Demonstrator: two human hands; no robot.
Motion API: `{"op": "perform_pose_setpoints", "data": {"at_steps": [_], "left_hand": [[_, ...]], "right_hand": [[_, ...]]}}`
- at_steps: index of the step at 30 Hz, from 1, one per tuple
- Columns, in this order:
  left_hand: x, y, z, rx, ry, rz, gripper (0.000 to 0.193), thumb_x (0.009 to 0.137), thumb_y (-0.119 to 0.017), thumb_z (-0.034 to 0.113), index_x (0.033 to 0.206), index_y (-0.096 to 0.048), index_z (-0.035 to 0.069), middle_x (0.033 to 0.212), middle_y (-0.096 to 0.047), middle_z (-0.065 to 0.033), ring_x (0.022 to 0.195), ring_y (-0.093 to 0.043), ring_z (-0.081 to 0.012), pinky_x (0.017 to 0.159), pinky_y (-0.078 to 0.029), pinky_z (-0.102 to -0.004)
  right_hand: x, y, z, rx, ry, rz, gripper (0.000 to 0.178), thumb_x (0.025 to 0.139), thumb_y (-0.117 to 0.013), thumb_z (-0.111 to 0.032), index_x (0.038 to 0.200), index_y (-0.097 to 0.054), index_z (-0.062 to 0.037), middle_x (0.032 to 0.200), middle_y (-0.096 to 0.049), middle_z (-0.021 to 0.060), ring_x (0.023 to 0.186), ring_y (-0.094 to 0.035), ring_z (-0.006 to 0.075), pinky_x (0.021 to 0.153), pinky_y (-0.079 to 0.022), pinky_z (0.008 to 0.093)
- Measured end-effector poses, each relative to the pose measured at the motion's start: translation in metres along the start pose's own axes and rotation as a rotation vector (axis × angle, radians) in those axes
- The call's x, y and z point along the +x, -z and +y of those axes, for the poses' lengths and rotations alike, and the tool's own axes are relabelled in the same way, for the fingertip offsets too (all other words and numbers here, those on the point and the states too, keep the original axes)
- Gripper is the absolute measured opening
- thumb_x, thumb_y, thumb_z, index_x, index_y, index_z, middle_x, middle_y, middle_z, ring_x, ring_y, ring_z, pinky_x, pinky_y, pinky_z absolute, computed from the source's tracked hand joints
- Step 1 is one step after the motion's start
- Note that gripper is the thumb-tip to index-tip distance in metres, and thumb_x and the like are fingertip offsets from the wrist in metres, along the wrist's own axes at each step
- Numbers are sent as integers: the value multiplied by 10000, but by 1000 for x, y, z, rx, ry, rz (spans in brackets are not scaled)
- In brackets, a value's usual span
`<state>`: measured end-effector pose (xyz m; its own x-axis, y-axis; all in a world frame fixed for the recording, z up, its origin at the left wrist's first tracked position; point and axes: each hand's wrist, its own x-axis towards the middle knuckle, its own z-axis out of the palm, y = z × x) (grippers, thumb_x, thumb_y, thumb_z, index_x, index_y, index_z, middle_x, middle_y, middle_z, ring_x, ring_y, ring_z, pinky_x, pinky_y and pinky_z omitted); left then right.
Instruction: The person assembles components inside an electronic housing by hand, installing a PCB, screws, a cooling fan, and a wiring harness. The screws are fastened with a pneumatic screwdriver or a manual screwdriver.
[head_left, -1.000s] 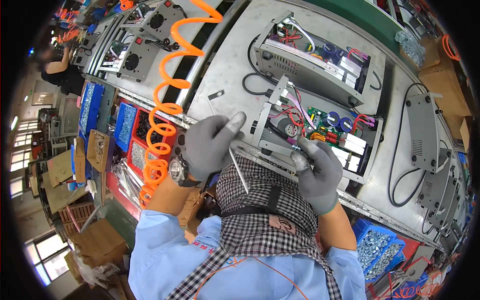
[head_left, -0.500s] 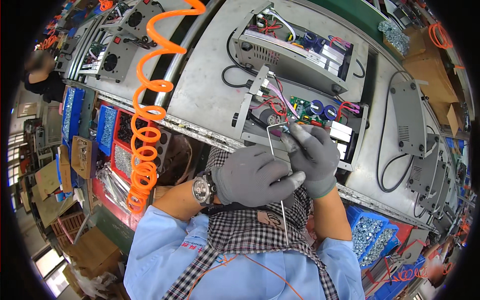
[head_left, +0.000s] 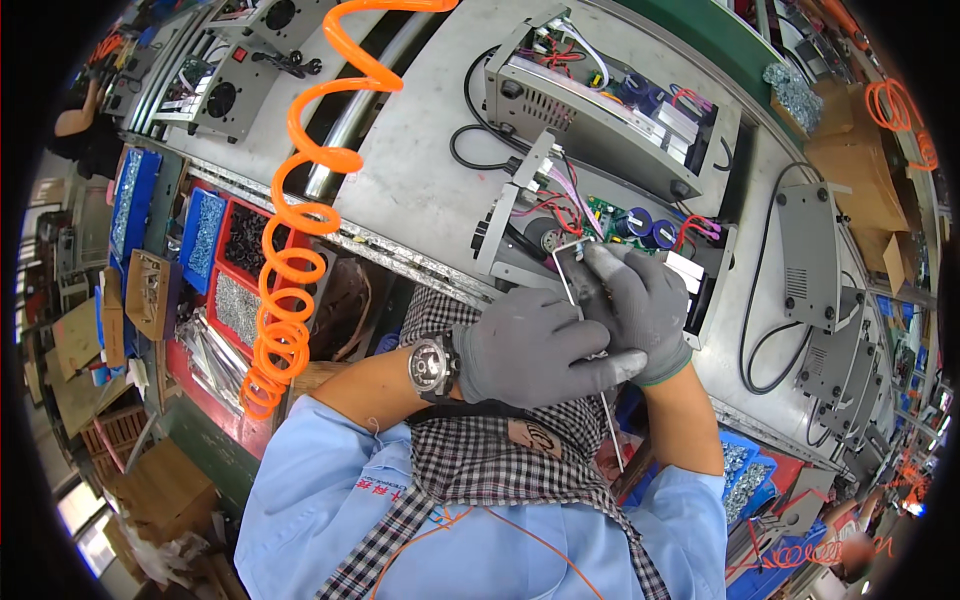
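My left hand [head_left: 535, 350], in a grey glove, is closed around a thin metal rod [head_left: 612, 440] with a bent upper end. The rod passes under its fingers and sticks out below, in front of my apron. My right hand [head_left: 645, 310], also gloved, is closed, its fingertips at a small shiny metal piece [head_left: 580, 252] beside the rod's bend; its exact kind is too small to tell. Just beyond both hands lies an open grey device housing [head_left: 522, 200] with a circuit board [head_left: 603, 212], blue capacitors and coloured wires. My hands hide part of its near side.
A second open housing [head_left: 600, 135] stands behind on the metal worktop [head_left: 400, 170]. An orange coiled hose [head_left: 320, 155] hangs at the left. Grey panels [head_left: 810, 250] with black cables stand at the right. Bins of screws [head_left: 237, 308] sit left, and blue hardware bins [head_left: 745, 470] lower right.
Both hands have shifted slightly right along with the rod. The view has turned a little, moving the hose and housings in the picture. The grip looks the same.
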<state>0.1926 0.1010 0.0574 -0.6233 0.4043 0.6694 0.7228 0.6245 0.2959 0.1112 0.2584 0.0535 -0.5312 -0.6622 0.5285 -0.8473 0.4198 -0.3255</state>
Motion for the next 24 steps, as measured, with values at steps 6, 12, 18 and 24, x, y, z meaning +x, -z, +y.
{"op": "perform_pose_setpoints", "data": {"at_steps": [6,12,18,24], "left_hand": [[-8,0,3,-52,97,-19,455,707,-660,223,1161,-660,263,747,-544,30,639,-552,-141,531,-463,-276],[4,-3,5,56,140,-97,408,735,-651,229,1141,-662,265,812,-555,39,647,-567,-135,539,-472,-272],[9,-14,16,145,308,-197,360,797,-609,219,1147,-660,155,876,-575,-11,634,-586,-135,530,-483,-280],[14,-35,20,274,442,-268,268,814,-562,203,1051,-642,106,762,-510,1,591,-546,-130,492,-451,-292]], "right_hand": [[4,-7,10,114,36,-72,423,656,-685,-49,1074,-648,-98,861,-638,95,691,-637,268,574,-511,369],[38,-4,17,92,81,-3,290,673,-685,-27,954,-665,-96,728,-595,82,633,-612,283,540,-487,383],[99,-31,32,142,450,-618,131,711,-715,-174,823,-667,-126,706,-600,70,619,-624,261,546,-490,376],[91,-50,28,117,628,-911,96,775,-613,-198,799,-649,-113,788,-633,75,726,-673,268,622,-541,403]]}}
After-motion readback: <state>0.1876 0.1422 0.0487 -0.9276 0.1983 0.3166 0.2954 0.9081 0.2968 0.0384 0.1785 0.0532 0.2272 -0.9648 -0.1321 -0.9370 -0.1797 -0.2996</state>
